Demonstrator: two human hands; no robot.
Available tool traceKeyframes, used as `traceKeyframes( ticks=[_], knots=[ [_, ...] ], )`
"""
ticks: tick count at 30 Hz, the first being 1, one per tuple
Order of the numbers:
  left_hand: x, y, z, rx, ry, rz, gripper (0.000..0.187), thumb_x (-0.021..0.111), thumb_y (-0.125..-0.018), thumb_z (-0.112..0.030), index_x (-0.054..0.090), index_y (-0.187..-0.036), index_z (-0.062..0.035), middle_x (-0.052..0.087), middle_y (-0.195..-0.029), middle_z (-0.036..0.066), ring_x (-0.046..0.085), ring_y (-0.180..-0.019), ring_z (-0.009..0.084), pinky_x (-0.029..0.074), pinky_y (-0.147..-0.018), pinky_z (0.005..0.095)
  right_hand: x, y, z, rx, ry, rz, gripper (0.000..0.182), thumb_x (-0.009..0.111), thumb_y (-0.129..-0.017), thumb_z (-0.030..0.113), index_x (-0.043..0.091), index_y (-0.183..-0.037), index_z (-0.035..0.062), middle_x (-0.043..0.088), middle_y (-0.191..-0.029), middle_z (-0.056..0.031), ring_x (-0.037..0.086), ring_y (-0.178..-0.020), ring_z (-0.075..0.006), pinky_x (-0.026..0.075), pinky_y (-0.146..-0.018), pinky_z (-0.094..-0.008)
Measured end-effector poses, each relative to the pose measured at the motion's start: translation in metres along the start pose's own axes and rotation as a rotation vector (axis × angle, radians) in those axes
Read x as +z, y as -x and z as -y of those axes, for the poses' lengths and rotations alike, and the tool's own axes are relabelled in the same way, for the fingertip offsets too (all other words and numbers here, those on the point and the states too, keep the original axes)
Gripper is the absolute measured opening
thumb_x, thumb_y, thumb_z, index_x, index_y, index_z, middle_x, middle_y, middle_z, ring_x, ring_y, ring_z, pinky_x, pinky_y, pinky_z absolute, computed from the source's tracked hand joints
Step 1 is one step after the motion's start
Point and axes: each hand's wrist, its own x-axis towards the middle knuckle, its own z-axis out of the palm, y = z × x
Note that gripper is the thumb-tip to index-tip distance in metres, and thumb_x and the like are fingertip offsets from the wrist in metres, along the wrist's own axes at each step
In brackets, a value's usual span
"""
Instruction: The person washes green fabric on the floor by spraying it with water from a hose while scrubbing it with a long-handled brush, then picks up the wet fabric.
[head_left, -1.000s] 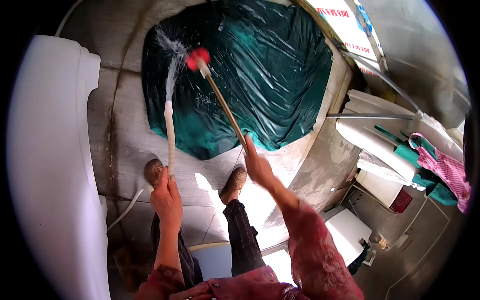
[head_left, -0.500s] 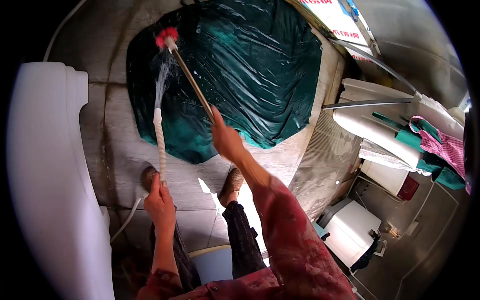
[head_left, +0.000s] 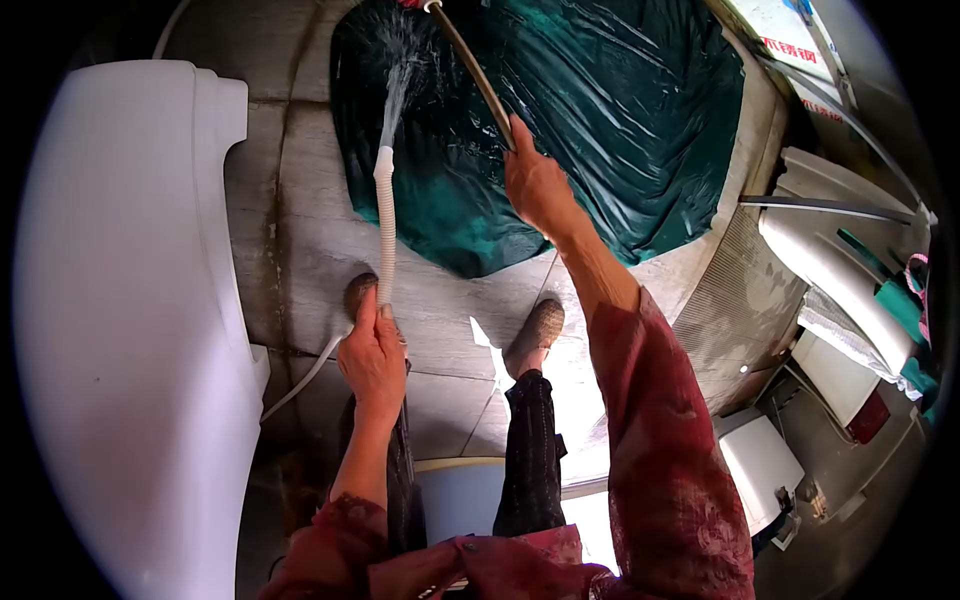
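A dark green, wet plastic-looking sheet (head_left: 610, 130) lies spread and wrinkled on the floor. My left hand (head_left: 374, 362) is closed around a ribbed, cream-coloured hose (head_left: 386, 225), and water sprays from its white end onto the sheet. My right hand (head_left: 541, 190) grips the long handle of a scrub brush (head_left: 474, 68) above the sheet. The red brush head is mostly cut off by the top edge of the view, close to where the water lands.
A large white tub-like piece (head_left: 140, 300) stands along the left. Pale floor tiles (head_left: 300, 210) surround the sheet. Behind my legs is a blue bucket (head_left: 462, 500). To the right are a metal bar (head_left: 840, 207), a white basin-like piece (head_left: 820, 240) and a white box (head_left: 760, 465).
The view has shifted, so the scene sits farther right and higher. The brush head has moved toward the top edge. Both hands keep their holds and water still flows.
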Motion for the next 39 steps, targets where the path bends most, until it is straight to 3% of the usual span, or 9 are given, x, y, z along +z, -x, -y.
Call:
traceKeyframes(
  ticks=[7, 17, 18, 21, 25, 31, 34, 36, 39],
  knots=[
    [0.001, -0.003, 0.011, -0.001, 0.037, -0.079, 0.03, 0.052, -0.088, -0.015, 0.057, -0.114, -0.003, 0.056, -0.057, 0.013, 0.055, -0.049, 0.0226, 0.041, -0.049, 0.0348, 0.034, 0.191, -0.083, 0.226, 0.011, 0.218, 0.059, 0.042, -0.091, 0.019, 0.011, -0.141, 0.0206, 0.059, -0.072, -0.0284, 0.057, -0.067, -0.0471, 0.043, -0.06, -0.0548],
    [-0.002, -0.006, 0.003, -0.049, 0.083, -0.031, 0.03, 0.051, -0.088, -0.012, 0.057, -0.115, -0.003, 0.056, -0.058, 0.012, 0.056, -0.05, 0.0204, 0.041, -0.049, 0.0332, 0.029, -0.018, 0.025, -0.035, 0.004, 0.026, 0.051, 0.041, -0.091, 0.02, 0.02, -0.137, 0.0187, 0.059, -0.075, -0.0271, 0.057, -0.069, -0.045, 0.045, -0.064, -0.0512],
    [-0.002, -0.008, 0.003, -0.066, 0.118, -0.044, 0.03, 0.051, -0.088, -0.012, 0.056, -0.116, -0.0031, 0.057, -0.059, 0.012, 0.056, -0.051, 0.0198, 0.042, -0.049, 0.0328, 0.03, -0.002, 0.019, -0.065, -0.145, 0.062, 0.052, 0.041, -0.09, 0.018, 0.019, -0.137, 0.0186, 0.058, -0.074, -0.0282, 0.057, -0.069, -0.0457, 0.044, -0.064, -0.0514],
    [-0.002, -0.009, 0.002, -0.074, 0.046, -0.033, 0.029, 0.052, -0.089, -0.014, 0.057, -0.116, -0.0039, 0.06, -0.063, 0.013, 0.059, -0.054, 0.0219, 0.044, -0.051, 0.0325, 0.028, 0.081, -0.011, 0.179, -0.061, 0.181, 0.059, 0.042, -0.089, 0.014, 0.013, -0.14, 0.0237, 0.058, -0.074, -0.0298, 0.056, -0.07, -0.047, 0.042, -0.065, -0.0531],
    [0.0, -0.008, 0.004, -0.046, 0.067, -0.029, 0.029, 0.052, -0.089, -0.015, 0.057, -0.115, -0.0034, 0.061, -0.067, 0.015, 0.06, -0.057, 0.0248, 0.045, -0.052, 0.0335, 0.027, 0.183, -0.076, 0.261, 0.094, 0.202, 0.058, 0.043, -0.091, 0.017, 0.014, -0.141, 0.0229, 0.057, -0.068, -0.0278, 0.057, -0.062, -0.0454, 0.041, -0.053, -0.0513],
    [-0.005, -0.01, -0.002, -0.021, 0.064, 0.0, 0.029, 0.053, -0.088, -0.015, 0.058, -0.113, -0.0029, 0.061, -0.067, 0.016, 0.059, -0.057, 0.027, 0.043, -0.052, 0.0371, 0.02, 0.028, -0.018, -0.044, 0.064, -0.018, 0.053, 0.042, -0.09, 0.017, 0.018, -0.138, 0.0193, 0.058, -0.069, -0.0264, 0.056, -0.063, -0.0458, 0.044, -0.058, -0.0538],
    [-0.006, -0.009, -0.002, -0.065, 0.085, 0.015, 0.029, 0.053, -0.088, -0.015, 0.058, -0.113, -0.0029, 0.06, -0.066, 0.016, 0.059, -0.057, 0.0277, 0.043, -0.052, 0.0372, -0.004, -0.019, 0.007, -0.025, 0.036, 0.02, 0.048, 0.041, -0.091, 0.019, 0.023, -0.136, 0.0194, 0.059, -0.071, -0.0255, 0.057, -0.064, -0.045, 0.044, -0.059, -0.0529],
    [-0.008, -0.01, -0.004, -0.075, 0.044, 0.014, 0.029, 0.053, -0.087, -0.014, 0.057, -0.113, -0.003, 0.06, -0.064, 0.015, 0.059, -0.057, 0.0281, 0.044, -0.053, 0.0369, -0.016, 0.001, 0.002, 0.064, 0.107, 0.081, 0.049, 0.04, -0.091, 0.021, 0.021, -0.136, 0.0212, 0.06, -0.072, -0.0261, 0.057, -0.065, -0.045, 0.044, -0.059, -0.0524],
    [-0.001, -0.009, 0.004, -0.016, 0.09, -0.036, 0.029, 0.053, -0.087, -0.015, 0.057, -0.114, -0.0038, 0.06, -0.065, 0.015, 0.059, -0.058, 0.0281, 0.045, -0.054, 0.0369, -0.001, 0.099, -0.087, 0.056, 0.181, 0.084, 0.061, 0.043, -0.09, 0.016, 0.011, -0.141, 0.024, 0.058, -0.069, -0.0268, 0.057, -0.063, -0.0448, 0.042, -0.054, -0.0509]
  ],
)
